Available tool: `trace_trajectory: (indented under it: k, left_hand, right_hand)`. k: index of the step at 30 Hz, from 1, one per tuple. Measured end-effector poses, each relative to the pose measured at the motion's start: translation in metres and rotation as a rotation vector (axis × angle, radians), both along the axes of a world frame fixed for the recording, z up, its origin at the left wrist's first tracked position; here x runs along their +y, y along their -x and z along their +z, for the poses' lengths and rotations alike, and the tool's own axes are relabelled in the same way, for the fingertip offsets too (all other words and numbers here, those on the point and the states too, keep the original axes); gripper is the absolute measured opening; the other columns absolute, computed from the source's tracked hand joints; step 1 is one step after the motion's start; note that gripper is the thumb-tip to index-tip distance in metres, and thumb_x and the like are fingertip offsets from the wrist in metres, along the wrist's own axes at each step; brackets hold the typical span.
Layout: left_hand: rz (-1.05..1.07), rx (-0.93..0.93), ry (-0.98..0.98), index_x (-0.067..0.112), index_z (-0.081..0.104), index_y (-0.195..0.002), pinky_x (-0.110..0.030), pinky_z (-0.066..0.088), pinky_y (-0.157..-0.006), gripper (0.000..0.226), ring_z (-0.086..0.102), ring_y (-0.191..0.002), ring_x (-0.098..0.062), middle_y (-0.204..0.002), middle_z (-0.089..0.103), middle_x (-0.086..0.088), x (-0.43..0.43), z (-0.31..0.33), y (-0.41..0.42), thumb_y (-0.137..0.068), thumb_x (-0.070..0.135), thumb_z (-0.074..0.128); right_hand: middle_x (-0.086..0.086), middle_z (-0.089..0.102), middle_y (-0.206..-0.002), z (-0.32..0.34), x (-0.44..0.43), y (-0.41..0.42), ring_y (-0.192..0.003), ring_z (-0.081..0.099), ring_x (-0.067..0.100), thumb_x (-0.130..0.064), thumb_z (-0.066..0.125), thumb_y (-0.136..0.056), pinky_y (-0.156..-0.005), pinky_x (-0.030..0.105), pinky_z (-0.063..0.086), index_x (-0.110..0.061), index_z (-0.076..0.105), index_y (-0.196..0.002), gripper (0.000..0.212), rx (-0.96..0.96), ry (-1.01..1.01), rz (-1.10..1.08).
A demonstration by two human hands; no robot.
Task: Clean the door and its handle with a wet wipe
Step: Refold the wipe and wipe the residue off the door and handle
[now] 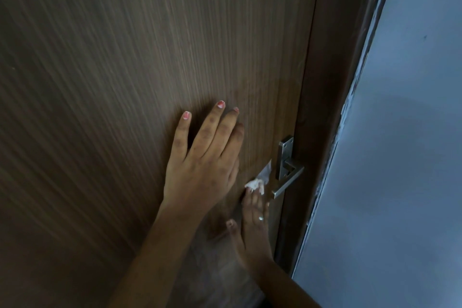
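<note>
While your left hand (200, 165) lies flat on the door (112, 82), fingers apart, your right hand (255, 227) presses a wipe (258, 181). Its fingers lie together beside the handle (287, 177).

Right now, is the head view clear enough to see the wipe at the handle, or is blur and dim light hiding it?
Head view: dim overall, brighter on the wall at right; the door grain is smeared by motion blur; the right hand is soft, but the white wipe at its fingertips reads clearly beside the handle; the left hand casts a faint shadow.

The brown wood-grain door (125, 82) looks matt; the brushed silver metal handle (287, 180) satiny; the crumpled white wipe (256, 184) fibrous.
</note>
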State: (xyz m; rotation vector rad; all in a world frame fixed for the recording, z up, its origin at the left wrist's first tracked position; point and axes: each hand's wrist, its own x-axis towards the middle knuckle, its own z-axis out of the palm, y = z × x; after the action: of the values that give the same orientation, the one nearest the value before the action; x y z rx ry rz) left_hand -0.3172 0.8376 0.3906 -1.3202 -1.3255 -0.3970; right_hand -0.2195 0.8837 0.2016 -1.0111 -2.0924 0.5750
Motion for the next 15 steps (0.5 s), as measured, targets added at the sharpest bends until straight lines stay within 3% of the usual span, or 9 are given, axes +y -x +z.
trace_trajectory:
  k: [2,6,8,10,12,15]
  left_hand:
    - [0.001,0.0,-0.006,0.017,0.061,-0.123,-0.049,0.01,-0.117,0.032,0.037,-0.136,-0.021,-0.139,0.054,-0.003,0.001,0.0,0.0,-0.097,0.029,0.046]
    - [0.002,-0.006,-0.005,0.017,0.061,-0.123,-0.049,0.008,-0.117,0.032,0.037,-0.136,-0.021,-0.139,0.054,-0.003,0.0,0.0,-0.001,-0.097,0.028,0.046]
    - [0.002,-0.001,-0.003,0.017,0.062,-0.122,-0.049,0.01,-0.117,0.032,0.038,-0.136,-0.021,-0.139,0.054,-0.003,-0.001,0.0,0.0,-0.097,0.028,0.047]
    - [-0.001,0.006,-0.007,0.017,0.063,-0.122,-0.049,0.01,-0.117,0.031,0.038,-0.135,-0.021,-0.138,0.055,-0.002,0.0,-0.001,0.0,-0.097,0.028,0.048]
    - [-0.004,0.008,-0.012,0.017,0.064,-0.121,-0.049,0.011,-0.117,0.031,0.039,-0.135,-0.02,-0.138,0.055,-0.002,0.001,-0.001,0.0,-0.097,0.028,0.049]
    - [0.002,0.004,-0.018,0.017,0.064,-0.12,-0.049,0.011,-0.117,0.03,0.038,-0.135,-0.02,-0.138,0.055,-0.002,0.002,-0.002,-0.001,-0.096,0.028,0.049]
  right_hand:
    - [-0.002,-0.023,-0.153,0.013,0.002,0.003,-0.143,-0.022,0.011,-0.07,0.01,-0.086,-0.118,0.036,-0.012,-0.042,-0.031,-0.137,0.072,0.012,-0.025,0.004]
    - [0.009,-0.003,-0.154,-0.006,-0.007,0.001,-0.145,-0.01,0.022,-0.068,0.014,-0.089,-0.115,0.035,-0.013,-0.031,-0.025,-0.142,0.076,-0.156,-0.104,0.053]
    - [0.003,-0.011,-0.155,-0.015,-0.002,-0.006,-0.145,-0.012,0.021,-0.075,0.006,-0.081,-0.116,0.035,-0.017,-0.037,-0.028,-0.138,0.076,-0.138,0.038,0.036]
    - [-0.009,-0.019,-0.151,-0.013,0.012,-0.01,-0.145,-0.014,0.014,-0.082,0.002,-0.074,-0.118,0.039,-0.013,-0.037,-0.023,-0.137,0.082,0.011,0.176,0.008]
    - [-0.01,-0.021,-0.153,0.002,0.025,-0.006,-0.144,-0.016,0.009,-0.082,0.008,-0.075,-0.119,0.041,-0.006,-0.032,-0.018,-0.14,0.086,0.151,0.177,-0.012]
    - [0.002,-0.019,-0.156,0.019,0.021,0.002,-0.144,-0.019,0.012,-0.077,0.012,-0.081,-0.117,0.031,-0.01,-0.025,-0.018,-0.143,0.086,0.114,0.061,0.019]
